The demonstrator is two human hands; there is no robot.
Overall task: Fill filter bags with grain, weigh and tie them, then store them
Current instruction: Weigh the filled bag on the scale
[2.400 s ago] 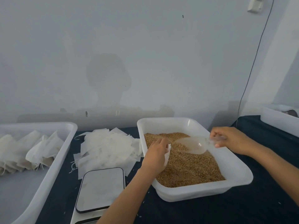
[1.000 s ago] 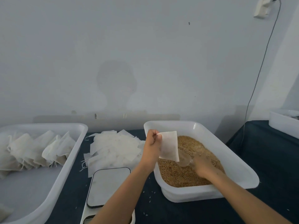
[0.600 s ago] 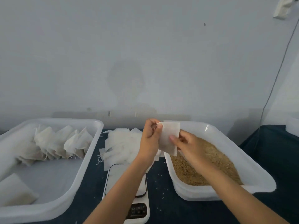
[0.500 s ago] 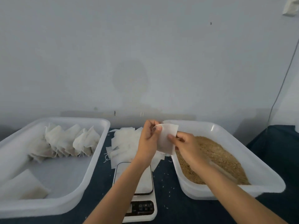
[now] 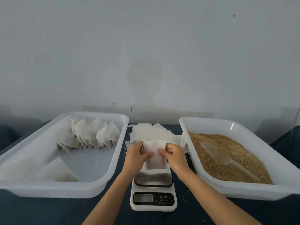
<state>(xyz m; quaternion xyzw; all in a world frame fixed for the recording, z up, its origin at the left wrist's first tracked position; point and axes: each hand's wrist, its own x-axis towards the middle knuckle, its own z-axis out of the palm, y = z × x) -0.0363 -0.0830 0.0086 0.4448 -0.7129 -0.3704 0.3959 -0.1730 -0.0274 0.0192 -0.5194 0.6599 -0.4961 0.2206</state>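
Both hands are on one filter bag (image 5: 155, 155) — the left hand (image 5: 135, 157) pinches its left edge between thumb and fingers, the right hand (image 5: 175, 157) pinches the right edge, so each grip is narrow and closed on the thin fabric near the bag's mouth. The bag hangs between them with its lower part darker, which suggests grain already inside, and it sits directly above the steel plate of the scale (image 5: 153, 189) — whether the bottom touches the plate I cannot tell.

What has changed: a second ago the right hand was down in the grain with the scoop, filling this bag over the bin. Now the scoop (image 5: 217, 157) lies abandoned on the grain (image 5: 230, 159), off to the right of the grip, and the bag has come across to the middle. So filling looks finished for this one, and weighing is the step in hand; the display reads nothing I can make out.

Just beyond the grip, a loose pile of empty bags (image 5: 151, 133) waits on the dark table (image 5: 203, 213). Right of it, the grain bin (image 5: 211, 125). Left, the storage bin (image 5: 40, 138) holds a row of tied bags (image 5: 90, 135) at the far end and another filled bag (image 5: 56, 172) nearer.
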